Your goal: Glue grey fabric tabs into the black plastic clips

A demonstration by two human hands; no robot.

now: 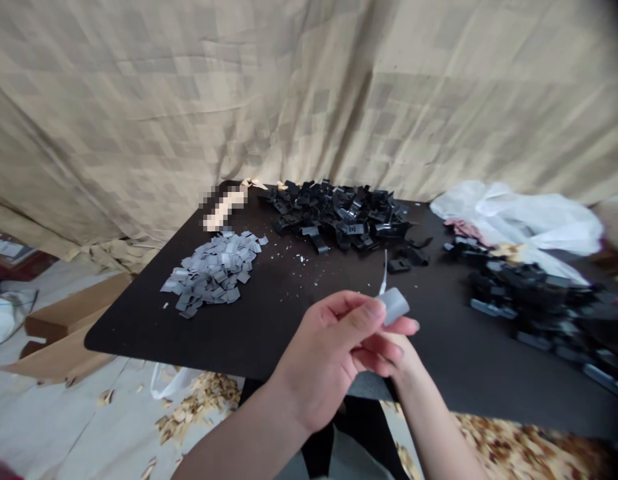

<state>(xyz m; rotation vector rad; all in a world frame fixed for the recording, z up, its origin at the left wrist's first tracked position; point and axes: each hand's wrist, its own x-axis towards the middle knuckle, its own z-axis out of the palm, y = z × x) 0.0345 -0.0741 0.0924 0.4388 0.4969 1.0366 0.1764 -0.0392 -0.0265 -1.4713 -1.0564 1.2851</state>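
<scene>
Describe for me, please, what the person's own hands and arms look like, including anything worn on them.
The left hand shows no glove, ring or bracelet. The right hand is mostly hidden, so rings there cannot be ruled out. Both forearms, left and right, are bare, with no sleeve or watch in view.

Beige curtain (189,100), open cardboard box (79,307), tan floor scraps (209,395) (perhaps shavings)

Soft light is washing the cloth curtain (289,80). Blur is smearing the rightmost black clips (531,293). Right corners are showing dark.
</scene>
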